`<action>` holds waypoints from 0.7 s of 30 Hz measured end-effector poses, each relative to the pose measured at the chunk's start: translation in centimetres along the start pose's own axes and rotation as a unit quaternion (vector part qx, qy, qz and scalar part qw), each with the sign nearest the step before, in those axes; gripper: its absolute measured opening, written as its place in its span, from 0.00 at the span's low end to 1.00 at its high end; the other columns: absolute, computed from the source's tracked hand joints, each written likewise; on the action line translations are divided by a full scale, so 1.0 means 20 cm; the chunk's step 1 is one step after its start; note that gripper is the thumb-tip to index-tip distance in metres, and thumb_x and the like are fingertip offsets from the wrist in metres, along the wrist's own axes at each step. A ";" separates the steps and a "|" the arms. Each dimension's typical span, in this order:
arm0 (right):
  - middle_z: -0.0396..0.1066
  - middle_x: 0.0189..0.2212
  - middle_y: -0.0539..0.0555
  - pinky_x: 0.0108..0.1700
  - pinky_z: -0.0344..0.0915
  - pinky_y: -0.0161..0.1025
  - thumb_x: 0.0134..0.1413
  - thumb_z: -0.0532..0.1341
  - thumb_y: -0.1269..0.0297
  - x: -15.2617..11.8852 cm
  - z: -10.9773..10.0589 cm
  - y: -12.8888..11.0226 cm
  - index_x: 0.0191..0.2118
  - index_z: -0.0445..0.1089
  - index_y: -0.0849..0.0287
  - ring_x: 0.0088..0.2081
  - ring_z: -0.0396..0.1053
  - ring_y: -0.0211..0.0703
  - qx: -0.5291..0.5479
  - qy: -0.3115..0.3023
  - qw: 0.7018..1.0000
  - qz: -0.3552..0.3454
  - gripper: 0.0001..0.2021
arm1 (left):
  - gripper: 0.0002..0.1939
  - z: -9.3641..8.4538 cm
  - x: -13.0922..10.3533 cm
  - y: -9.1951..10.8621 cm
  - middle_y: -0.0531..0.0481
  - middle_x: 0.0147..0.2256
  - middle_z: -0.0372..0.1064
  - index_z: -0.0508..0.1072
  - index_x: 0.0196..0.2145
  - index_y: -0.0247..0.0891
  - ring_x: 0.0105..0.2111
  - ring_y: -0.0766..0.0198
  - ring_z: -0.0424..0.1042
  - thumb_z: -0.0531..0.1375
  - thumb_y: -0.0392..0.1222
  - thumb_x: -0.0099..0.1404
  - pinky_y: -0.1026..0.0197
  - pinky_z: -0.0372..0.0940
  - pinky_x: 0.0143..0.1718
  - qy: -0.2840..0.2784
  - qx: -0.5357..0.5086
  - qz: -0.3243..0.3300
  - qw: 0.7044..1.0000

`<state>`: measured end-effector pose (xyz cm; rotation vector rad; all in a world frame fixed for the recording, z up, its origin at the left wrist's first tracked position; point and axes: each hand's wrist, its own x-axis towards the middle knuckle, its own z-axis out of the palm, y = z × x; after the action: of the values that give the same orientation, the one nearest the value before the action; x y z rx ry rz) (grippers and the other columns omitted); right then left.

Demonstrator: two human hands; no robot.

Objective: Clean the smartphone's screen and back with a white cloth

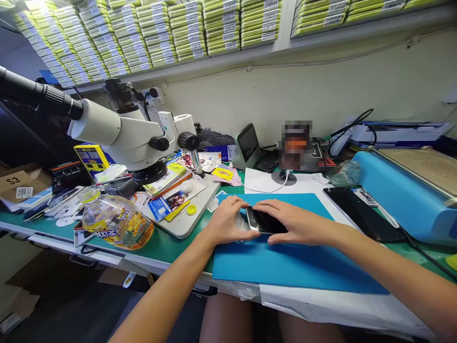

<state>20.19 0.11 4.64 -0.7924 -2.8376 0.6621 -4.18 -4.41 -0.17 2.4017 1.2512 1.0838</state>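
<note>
A smartphone [264,221] with a dark glass face and a silvery edge lies flat between my two hands, just over the blue mat [278,264]. My left hand [228,221] grips its left end, thumb along the near edge and fingers at the far edge; a ring shows on one finger. From the other side my right hand [298,223] holds the right end, fingers over the far edge and thumb near the front edge. My right fingers hide that end of the phone. Something crinkled and clear shows beside my left palm.
A microscope [124,136] stands at the left on a pale base. Before it is a plastic bottle [117,221] with a yellow cap. A large black phone-like panel [362,213] lies right of the mat, beside a blue machine [403,195]. Behind stands a small grey display [247,146].
</note>
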 end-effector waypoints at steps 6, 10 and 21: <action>0.66 0.58 0.62 0.56 0.63 0.53 0.51 0.67 0.47 0.08 0.00 -0.07 0.64 0.62 0.56 0.56 0.66 0.60 -0.021 -0.014 1.000 -0.006 0.37 | 0.28 0.01 0.00 -0.01 0.45 0.43 0.69 0.72 0.45 0.38 0.45 0.51 0.68 0.72 0.55 0.53 0.51 0.64 0.47 -0.013 -0.007 -0.007 1.000; 0.67 0.57 0.63 0.52 0.65 0.52 0.51 0.68 0.50 0.09 -0.02 -0.10 0.63 0.61 0.58 0.54 0.67 0.59 -0.038 -0.035 0.999 0.002 0.36 | 0.27 0.01 0.00 -0.02 0.46 0.43 0.69 0.71 0.44 0.39 0.45 0.51 0.67 0.73 0.55 0.52 0.50 0.63 0.47 -0.022 -0.017 -0.022 0.999; 0.70 0.53 0.62 0.49 0.65 0.49 0.48 0.70 0.53 0.12 -0.05 -0.13 0.62 0.61 0.58 0.52 0.68 0.59 -0.049 -0.052 0.997 0.022 0.37 | 0.28 0.03 -0.01 -0.04 0.47 0.43 0.69 0.70 0.44 0.41 0.45 0.51 0.68 0.73 0.55 0.52 0.50 0.62 0.47 -0.032 -0.051 -0.044 0.997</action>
<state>17.05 -0.27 6.64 -0.8621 -2.9738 0.5908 -4.32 -3.97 -0.96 2.2660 1.2381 1.0127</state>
